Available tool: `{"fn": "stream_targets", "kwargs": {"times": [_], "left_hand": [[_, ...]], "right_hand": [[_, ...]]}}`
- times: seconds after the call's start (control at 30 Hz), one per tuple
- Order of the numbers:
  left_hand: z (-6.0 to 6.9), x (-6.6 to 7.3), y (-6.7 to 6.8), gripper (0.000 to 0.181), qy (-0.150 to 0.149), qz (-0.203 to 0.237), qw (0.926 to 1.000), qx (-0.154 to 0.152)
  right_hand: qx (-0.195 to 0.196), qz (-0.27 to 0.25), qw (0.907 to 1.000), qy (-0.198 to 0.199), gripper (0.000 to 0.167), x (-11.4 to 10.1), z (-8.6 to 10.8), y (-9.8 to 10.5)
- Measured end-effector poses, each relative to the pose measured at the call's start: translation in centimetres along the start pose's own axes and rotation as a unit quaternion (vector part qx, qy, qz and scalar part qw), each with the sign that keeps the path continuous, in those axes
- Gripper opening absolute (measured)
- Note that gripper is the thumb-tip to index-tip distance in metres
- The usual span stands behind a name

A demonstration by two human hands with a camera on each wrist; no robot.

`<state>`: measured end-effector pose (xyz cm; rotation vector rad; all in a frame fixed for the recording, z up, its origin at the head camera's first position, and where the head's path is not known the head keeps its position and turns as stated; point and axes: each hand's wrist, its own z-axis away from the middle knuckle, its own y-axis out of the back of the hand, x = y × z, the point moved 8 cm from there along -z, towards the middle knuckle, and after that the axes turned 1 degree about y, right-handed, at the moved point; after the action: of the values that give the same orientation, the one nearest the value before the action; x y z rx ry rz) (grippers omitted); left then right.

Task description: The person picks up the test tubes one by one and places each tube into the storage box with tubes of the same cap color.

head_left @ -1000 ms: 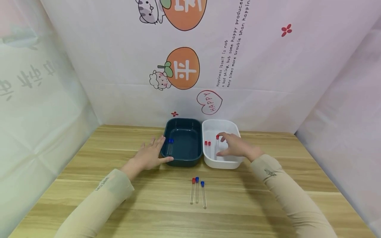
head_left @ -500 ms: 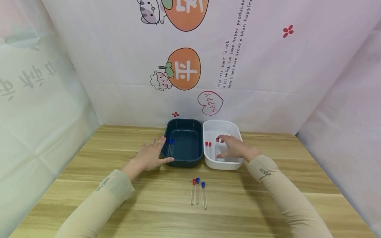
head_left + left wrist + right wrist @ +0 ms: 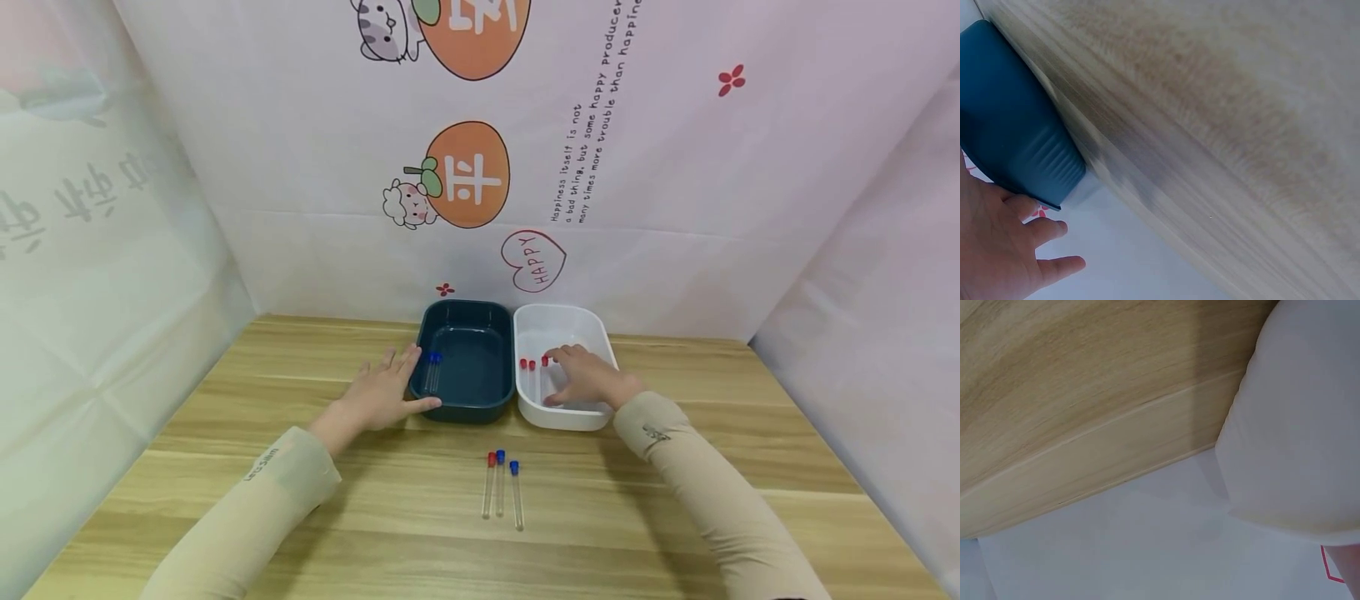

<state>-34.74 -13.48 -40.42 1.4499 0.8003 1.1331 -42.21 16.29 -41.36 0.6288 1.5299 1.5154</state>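
Observation:
My left hand (image 3: 373, 395) rests with spread fingers against the left rim of a dark teal tray (image 3: 468, 411). The left wrist view shows that hand (image 3: 999, 247) at the tray's outer wall (image 3: 1013, 119). Inside it lie two blue-capped test tubes (image 3: 432, 375). Reaching into a white tray (image 3: 564, 418), my right hand (image 3: 591, 377) holds a red-capped test tube (image 3: 545, 362) between finger and thumb, low over the tray floor. Two more red-capped test tubes (image 3: 527, 375) lie to its left. The right wrist view shows mostly the white tray's outer wall (image 3: 1304, 425).
On the wooden table (image 3: 420, 533) before the trays lie a red-capped test tube (image 3: 489, 487) and two blue-capped ones (image 3: 517, 500), side by side. The trays stand together near a printed cloth backdrop (image 3: 337, 258). Pale cloth also hangs at both sides.
My right hand has shifted slightly down and left with the red-capped test tube, bringing it closer to the other two. The left hand stays at the teal tray's rim.

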Motion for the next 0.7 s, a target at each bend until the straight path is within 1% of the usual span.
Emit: {"fn": "stream_targets", "kwargs": {"times": [0.1, 0.37, 0.57, 0.7], "left_hand": [[-0.06, 0.02, -0.08, 0.106, 0.000, 0.000, 1.0000, 0.000], [-0.17, 0.02, -0.18, 0.106, 0.001, 0.003, 1.0000, -0.001], [-0.10, -0.05, -0.28, 0.107, 0.005, 0.000, 1.0000, -0.004], [-0.31, -0.24, -0.39, 0.108, 0.003, -0.001, 1.0000, 0.000]], "right_hand": [[0.001, 0.009, 1.0000, 0.004, 0.084, 0.14, -0.12, -0.25], [-0.011, -0.003, 0.9999, -0.004, 0.085, 0.47, -0.45, -0.67], [-0.015, 0.004, 0.9999, 0.002, 0.085, 0.27, -0.63, -0.66], [-0.020, 0.007, 0.9998, 0.004, 0.085, 0.14, -0.66, -0.53]]}}
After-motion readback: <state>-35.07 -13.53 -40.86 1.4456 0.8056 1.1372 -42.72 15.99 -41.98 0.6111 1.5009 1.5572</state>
